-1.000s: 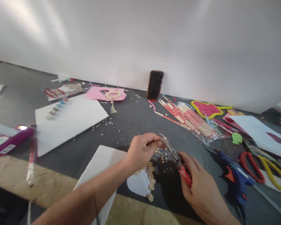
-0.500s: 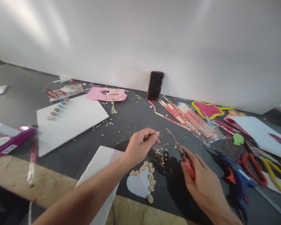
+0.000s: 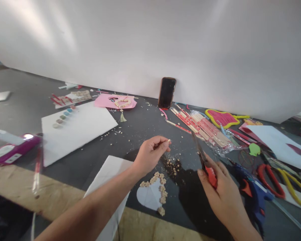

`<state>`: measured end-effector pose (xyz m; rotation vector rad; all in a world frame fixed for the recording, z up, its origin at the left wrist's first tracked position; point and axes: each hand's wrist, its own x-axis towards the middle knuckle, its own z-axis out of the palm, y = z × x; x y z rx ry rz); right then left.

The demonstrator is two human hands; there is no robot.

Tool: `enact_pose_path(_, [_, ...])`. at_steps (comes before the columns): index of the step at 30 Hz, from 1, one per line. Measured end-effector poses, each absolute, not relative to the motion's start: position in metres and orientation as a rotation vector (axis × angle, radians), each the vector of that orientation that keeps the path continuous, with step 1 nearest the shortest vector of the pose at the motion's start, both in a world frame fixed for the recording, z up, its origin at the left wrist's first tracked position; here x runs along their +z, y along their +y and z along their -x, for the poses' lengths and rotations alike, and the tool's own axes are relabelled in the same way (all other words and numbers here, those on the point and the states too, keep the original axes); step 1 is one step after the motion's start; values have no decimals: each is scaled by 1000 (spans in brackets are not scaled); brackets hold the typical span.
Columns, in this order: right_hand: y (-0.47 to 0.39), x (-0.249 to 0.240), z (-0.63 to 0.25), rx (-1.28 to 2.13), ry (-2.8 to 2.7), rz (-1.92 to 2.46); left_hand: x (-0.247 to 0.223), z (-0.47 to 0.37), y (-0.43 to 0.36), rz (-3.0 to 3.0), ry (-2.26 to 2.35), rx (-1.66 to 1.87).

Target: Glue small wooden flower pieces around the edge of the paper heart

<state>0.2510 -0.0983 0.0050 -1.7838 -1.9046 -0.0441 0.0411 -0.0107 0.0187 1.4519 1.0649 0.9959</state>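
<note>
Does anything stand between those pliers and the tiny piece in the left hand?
Nothing visible: an open gap separates the pliers in the right hand from the piece in the left hand. The bits lie on the table below.

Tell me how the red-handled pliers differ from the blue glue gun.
The pliers are gripped in the right hand; the glue gun lies on the dark table. The pliers show a red grip and metal jaws; the glue gun has a blue body with an orange trigger. Both point away from the person.
</note>
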Motion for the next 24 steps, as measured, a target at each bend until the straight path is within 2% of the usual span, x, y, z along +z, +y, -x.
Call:
enact_pose_path(11, [-99, 12, -248, -206, -1911, 1740, 16, -43, -13, -1352, 943, 997])
enact_pose_path(24, [-103, 13, -239, -201, -2010, 1620, 20, -45, -18, -1348, 942, 974])
